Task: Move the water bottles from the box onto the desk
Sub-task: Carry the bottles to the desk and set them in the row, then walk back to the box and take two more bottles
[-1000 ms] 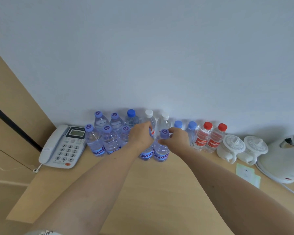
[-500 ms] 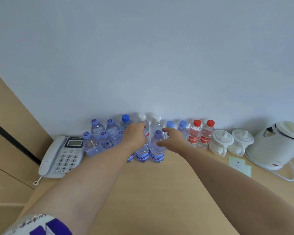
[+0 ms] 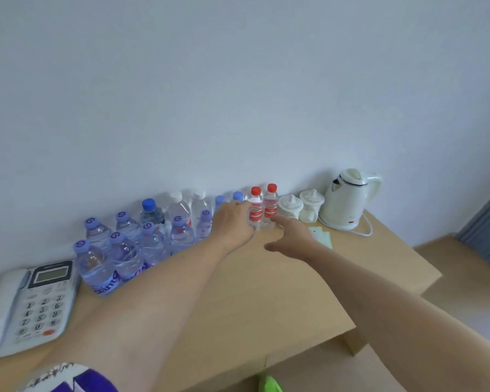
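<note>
Having let go of the front bottles (image 3: 181,236), both hands, left (image 3: 232,222) and right (image 3: 290,239), are reaching open and empty toward the red-capped pair (image 3: 262,207).

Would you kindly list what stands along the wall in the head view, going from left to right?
Telephone → purple-capped bottles → blue-capped bottle → red-capped bottles → two white lidded cups → kettle.

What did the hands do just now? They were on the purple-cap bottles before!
Both hands let go of the two front purple-cap bottles and moved right. The left hand now reaches beside the red-cap bottles; the right hand hovers open over the desk. The bottles, phone, cups and kettle stayed put.
</note>
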Demonstrator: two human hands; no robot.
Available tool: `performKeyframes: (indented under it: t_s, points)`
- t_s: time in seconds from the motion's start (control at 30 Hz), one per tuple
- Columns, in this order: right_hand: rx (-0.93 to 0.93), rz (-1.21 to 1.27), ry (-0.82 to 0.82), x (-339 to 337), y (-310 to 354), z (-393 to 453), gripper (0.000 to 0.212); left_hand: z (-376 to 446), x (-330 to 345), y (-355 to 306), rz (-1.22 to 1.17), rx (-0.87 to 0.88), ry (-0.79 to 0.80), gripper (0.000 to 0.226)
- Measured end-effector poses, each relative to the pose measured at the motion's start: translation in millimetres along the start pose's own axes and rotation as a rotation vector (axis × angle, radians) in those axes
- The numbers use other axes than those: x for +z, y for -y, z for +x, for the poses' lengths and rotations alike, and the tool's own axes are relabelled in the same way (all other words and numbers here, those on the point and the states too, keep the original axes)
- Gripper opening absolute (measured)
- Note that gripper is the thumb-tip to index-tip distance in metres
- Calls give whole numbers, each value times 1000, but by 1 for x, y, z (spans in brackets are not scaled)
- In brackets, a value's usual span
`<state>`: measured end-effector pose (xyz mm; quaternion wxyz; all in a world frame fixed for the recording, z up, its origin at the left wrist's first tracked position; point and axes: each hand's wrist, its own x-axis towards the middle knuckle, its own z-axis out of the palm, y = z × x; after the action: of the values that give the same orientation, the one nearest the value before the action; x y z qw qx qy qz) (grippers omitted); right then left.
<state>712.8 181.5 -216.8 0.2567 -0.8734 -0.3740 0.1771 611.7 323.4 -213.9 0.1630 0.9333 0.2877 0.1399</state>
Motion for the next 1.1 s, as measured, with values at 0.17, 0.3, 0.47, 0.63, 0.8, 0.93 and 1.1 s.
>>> performKeyframes:
  t_s: [0.17, 0.3, 0.47, 0.63, 0.8, 0.93, 1.1]
  points:
    - [143, -30, -107, -36, -54, -47, 86, -3, 21, -82, 54, 198, 77, 48]
    - [243, -56, -196, -68, -108, -91, 87, -11, 45, -158, 67, 345, 159, 57]
    - [413, -108, -273, -113, -196, -171, 87, -43, 92, -273, 65, 504, 238, 64]
    - [598, -117, -339, -164, -297, -278, 89, -100, 142, -403, 80, 660, 333, 63]
    - [750, -105, -432, -214, -394, -397, 89, -172, 192, -541, 91, 837, 417, 64]
    - [913, -49, -491, -240, -457, -496, 90, -242, 225, -649, 77, 994, 472, 65]
    - [1148, 69, -611, -246, -515, -620, 88, -336, 265, -760, 67, 1218, 604, 64]
